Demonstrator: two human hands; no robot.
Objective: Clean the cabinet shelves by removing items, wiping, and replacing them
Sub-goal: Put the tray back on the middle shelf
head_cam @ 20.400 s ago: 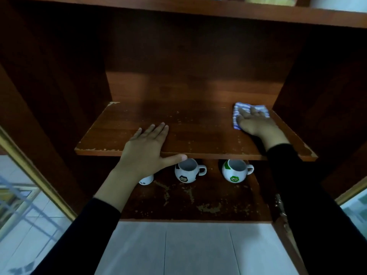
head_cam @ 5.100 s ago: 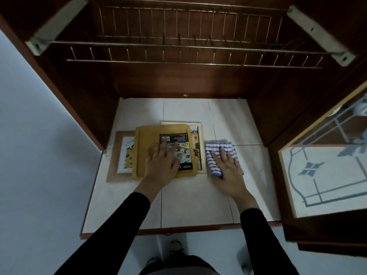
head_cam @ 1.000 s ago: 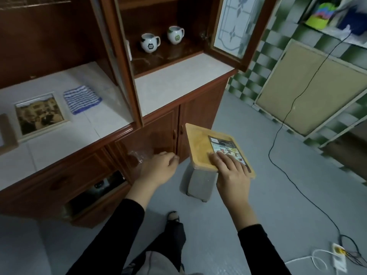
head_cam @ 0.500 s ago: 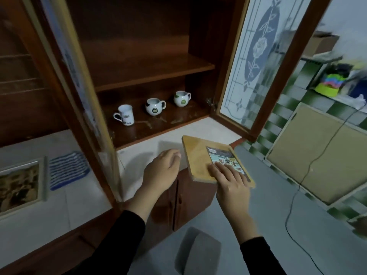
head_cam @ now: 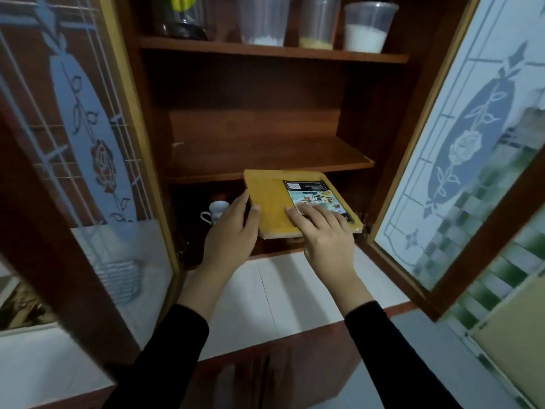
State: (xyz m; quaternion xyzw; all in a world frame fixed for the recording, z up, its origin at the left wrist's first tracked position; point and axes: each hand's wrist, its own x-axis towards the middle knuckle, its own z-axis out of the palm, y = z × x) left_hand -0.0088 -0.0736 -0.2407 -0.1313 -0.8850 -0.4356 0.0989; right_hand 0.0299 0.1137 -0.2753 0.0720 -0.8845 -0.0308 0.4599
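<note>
Both my hands hold a yellow wooden board (head_cam: 272,199) with a printed label (head_cam: 312,194) at the front edge of the bare middle shelf (head_cam: 265,154) of the open cabinet. My left hand (head_cam: 233,231) grips the board's left edge. My right hand (head_cam: 323,231) holds its near right corner, fingers lying over the label. A white mug (head_cam: 216,211) stands on the lower shelf, just left of my left hand. The striped cloth (head_cam: 118,278) shows dimly through the left glass door, lying on the counter.
Glass doors stand open on the left (head_cam: 82,143) and right (head_cam: 460,149). The top shelf carries several plastic containers (head_cam: 365,28) and a dark jar (head_cam: 182,16). The white tiled counter (head_cam: 280,296) runs below the cabinet.
I have lifted the board from counter height up to the middle shelf's edge, and my left hand, empty before, now grips its left side. The view has tilted up.
</note>
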